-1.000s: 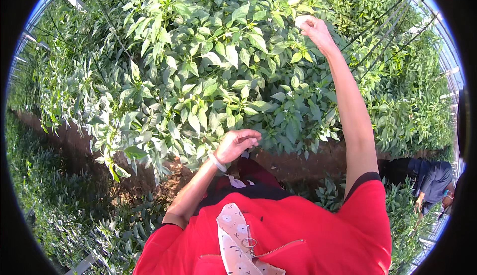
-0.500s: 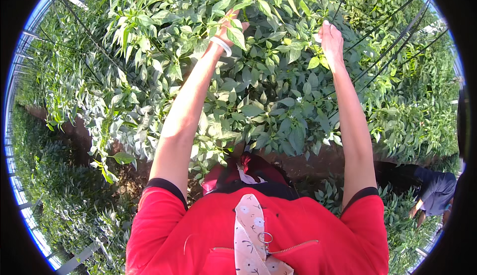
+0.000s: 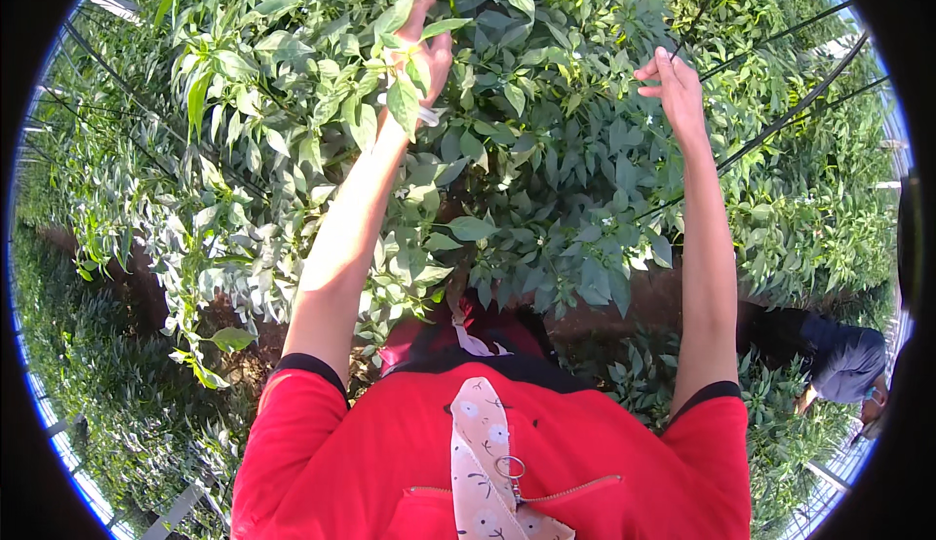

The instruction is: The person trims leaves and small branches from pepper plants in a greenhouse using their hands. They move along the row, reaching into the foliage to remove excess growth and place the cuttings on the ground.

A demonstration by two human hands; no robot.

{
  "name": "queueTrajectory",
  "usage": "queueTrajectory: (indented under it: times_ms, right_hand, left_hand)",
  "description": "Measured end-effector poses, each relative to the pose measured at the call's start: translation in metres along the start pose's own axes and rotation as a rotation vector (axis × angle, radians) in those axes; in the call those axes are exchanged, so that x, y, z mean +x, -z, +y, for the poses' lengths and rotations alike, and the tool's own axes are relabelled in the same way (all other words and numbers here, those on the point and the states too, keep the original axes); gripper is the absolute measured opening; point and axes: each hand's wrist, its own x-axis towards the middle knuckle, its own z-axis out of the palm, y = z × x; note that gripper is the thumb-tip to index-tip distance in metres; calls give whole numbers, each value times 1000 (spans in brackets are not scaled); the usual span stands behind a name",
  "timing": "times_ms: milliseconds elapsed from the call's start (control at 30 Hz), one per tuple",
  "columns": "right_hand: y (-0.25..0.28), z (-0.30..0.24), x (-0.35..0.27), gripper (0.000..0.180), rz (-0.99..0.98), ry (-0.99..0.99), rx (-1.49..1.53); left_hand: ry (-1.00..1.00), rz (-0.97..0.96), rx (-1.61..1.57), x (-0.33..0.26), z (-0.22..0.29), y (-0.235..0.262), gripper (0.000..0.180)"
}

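Note:
Both arms reach forward into a tall, leafy green plant [image 3: 546, 165] with small white flowers. My left hand [image 3: 433, 64] is among the upper leaves, fingers stretched out and thumb side partly covered by leaves. A white bangle [image 3: 429, 116] circles that wrist, also half behind a leaf. Further right, my right hand [image 3: 680, 90] hovers at the foliage with its fingers apart and nothing visible in them. Its fingertips are by the lower end of a thin black string [image 3: 704, 6] that slants up; whether they touch it I cannot tell.
More dark strings [image 3: 792, 123] slant across the plants at the right. Brown soil [image 3: 624, 311] shows below the plant, near my legs. Another row of plants [image 3: 88, 394] grows at the left. At the far right a person in grey-blue clothing [image 3: 846, 365] bends among plants.
My right hand has opened from a closed grip and shifted slightly right and down. My left hand has moved a little left, its fingers now stretched upward. The person at right has shifted slightly.

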Motion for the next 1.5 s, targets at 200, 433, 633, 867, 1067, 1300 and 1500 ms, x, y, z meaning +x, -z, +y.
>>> queueTrajectory:
  times_ms: [200, 433, 633, 867, 1067, 1300, 1500]
  right_hand:
    - [-1, -11, -5, 44, -80, -36, 10]
    - [-9, -14, -4, 44, -104, -7, 18]
    - [-15, -23, -7, 47, -97, -23, 5]
    - [-4, -11, -6, 47, -85, -49, 15]
    - [-4, 11, 0, 45, -98, -150, 107]
    - [-13, 13, -1, 43, -90, -88, 47]
    - [-19, 15, -10, 42, -118, -81, 14]
  left_hand:
    - [44, -399, -349, -64, 55, -84, 20]
    - [-55, -628, -254, -102, 67, -201, 41]
    - [23, -839, 50, -107, 75, -243, 30]
    - [-123, -532, -281, -112, 49, -213, 25]
    - [564, -385, -1114, -89, 21, -212, 15]
    - [629, -252, -1179, -85, 26, -234, 17]
    - [681, 9, -974, -90, 31, -236, 18]
